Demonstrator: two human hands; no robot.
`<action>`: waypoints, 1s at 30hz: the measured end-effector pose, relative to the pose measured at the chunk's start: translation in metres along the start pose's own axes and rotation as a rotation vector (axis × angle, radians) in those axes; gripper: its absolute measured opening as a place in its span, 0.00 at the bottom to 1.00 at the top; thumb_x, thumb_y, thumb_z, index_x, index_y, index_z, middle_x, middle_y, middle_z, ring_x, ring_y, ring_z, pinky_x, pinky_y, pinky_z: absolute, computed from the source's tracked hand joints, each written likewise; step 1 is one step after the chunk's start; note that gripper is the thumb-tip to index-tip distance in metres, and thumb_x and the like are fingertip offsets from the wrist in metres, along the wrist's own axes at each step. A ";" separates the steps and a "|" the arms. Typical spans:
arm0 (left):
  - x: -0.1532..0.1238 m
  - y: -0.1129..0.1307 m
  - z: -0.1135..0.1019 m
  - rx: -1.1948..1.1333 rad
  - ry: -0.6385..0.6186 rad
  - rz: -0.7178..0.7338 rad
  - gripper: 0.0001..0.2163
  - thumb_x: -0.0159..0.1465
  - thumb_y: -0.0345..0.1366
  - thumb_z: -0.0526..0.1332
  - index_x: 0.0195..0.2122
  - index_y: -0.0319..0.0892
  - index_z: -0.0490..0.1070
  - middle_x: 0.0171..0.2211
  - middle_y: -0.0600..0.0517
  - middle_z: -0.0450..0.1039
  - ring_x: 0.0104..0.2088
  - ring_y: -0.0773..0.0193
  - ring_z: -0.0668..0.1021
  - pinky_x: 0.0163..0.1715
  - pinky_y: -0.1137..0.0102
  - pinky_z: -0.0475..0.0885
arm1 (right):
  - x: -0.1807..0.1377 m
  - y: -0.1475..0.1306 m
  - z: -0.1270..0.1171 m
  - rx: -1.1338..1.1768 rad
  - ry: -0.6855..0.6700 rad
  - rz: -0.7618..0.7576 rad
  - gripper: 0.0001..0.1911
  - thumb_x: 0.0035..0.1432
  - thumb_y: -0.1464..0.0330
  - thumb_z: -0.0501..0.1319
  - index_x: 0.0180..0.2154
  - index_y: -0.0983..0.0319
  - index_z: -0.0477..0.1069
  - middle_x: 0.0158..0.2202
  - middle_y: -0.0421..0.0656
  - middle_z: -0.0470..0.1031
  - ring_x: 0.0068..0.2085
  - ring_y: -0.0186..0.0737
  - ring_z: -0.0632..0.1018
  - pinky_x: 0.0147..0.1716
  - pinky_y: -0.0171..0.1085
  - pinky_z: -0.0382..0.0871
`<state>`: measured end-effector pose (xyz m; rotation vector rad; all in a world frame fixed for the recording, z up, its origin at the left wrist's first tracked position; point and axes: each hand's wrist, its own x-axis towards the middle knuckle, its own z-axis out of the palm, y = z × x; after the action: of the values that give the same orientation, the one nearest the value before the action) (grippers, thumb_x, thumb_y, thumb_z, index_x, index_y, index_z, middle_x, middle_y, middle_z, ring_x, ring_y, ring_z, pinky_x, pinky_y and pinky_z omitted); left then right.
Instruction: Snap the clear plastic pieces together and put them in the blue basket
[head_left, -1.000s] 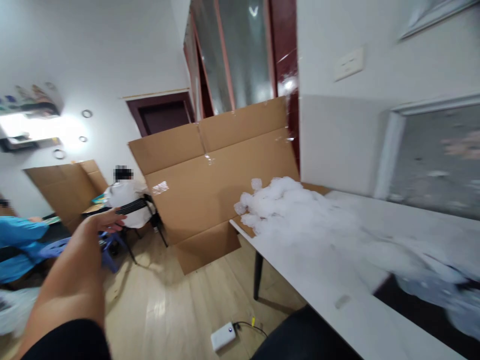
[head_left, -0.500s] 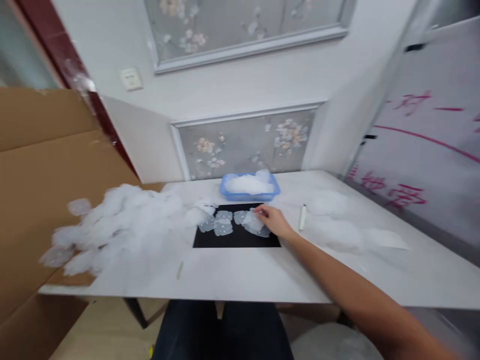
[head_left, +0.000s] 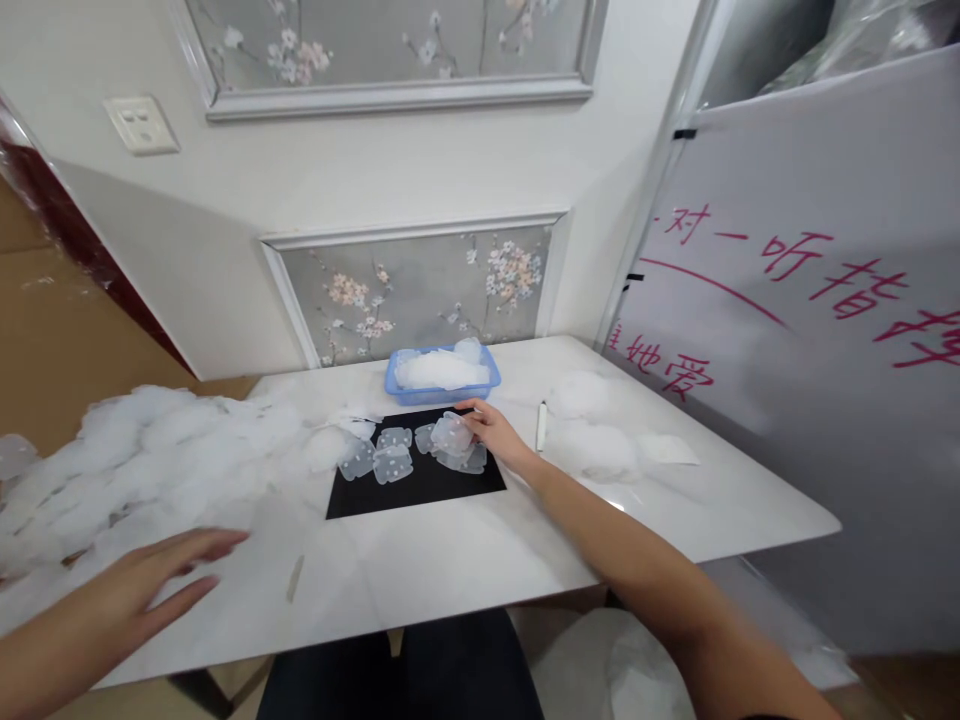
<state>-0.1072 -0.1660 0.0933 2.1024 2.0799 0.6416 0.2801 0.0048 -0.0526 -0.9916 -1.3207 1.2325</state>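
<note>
Left of the black mat [head_left: 416, 494], the white pile [head_left: 180, 450] is cut off. Right of the mat, so is the white board [head_left: 787, 420] (its writing [head_left: 922, 325] too). On the mat, the right hand [head_left: 495, 434] partly covers a translucent piece [head_left: 451, 434]; its grip is unclear.

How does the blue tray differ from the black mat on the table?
The blue tray has raised sides, while the black mat lies flat. The tray holds a white heap; the mat bears a few see-through, dotted pieces. The tray stands nearer the wall than the mat does. Both rest on the white table.
</note>
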 end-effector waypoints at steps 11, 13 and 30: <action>0.117 0.071 0.171 -0.215 -0.272 0.331 0.14 0.59 0.36 0.57 0.47 0.44 0.70 0.45 0.47 0.72 0.40 0.56 0.75 0.42 0.61 0.70 | 0.000 0.004 -0.010 0.086 -0.119 0.034 0.23 0.41 0.69 0.66 0.42 0.58 0.67 0.35 0.38 0.76 0.31 0.37 0.74 0.31 0.36 0.65; 0.123 0.068 0.182 -0.243 -0.248 0.295 0.14 0.56 0.36 0.61 0.45 0.45 0.71 0.42 0.48 0.71 0.42 0.54 0.75 0.42 0.62 0.70 | 0.000 0.005 -0.010 0.056 -0.120 0.033 0.23 0.40 0.69 0.68 0.42 0.58 0.68 0.35 0.38 0.76 0.31 0.37 0.74 0.33 0.36 0.65; 0.115 0.073 0.185 -1.312 -0.297 -0.310 0.18 0.49 0.43 0.70 0.32 0.43 0.63 0.29 0.54 0.74 0.30 0.63 0.78 0.31 0.68 0.73 | -0.014 -0.003 -0.019 -0.017 0.041 0.132 0.14 0.47 0.61 0.65 0.37 0.59 0.71 0.34 0.41 0.77 0.28 0.35 0.73 0.28 0.34 0.65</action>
<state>0.0262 -0.0191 -0.0219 1.0033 1.1470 1.1063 0.3006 -0.0065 -0.0526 -1.1256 -1.2522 1.2948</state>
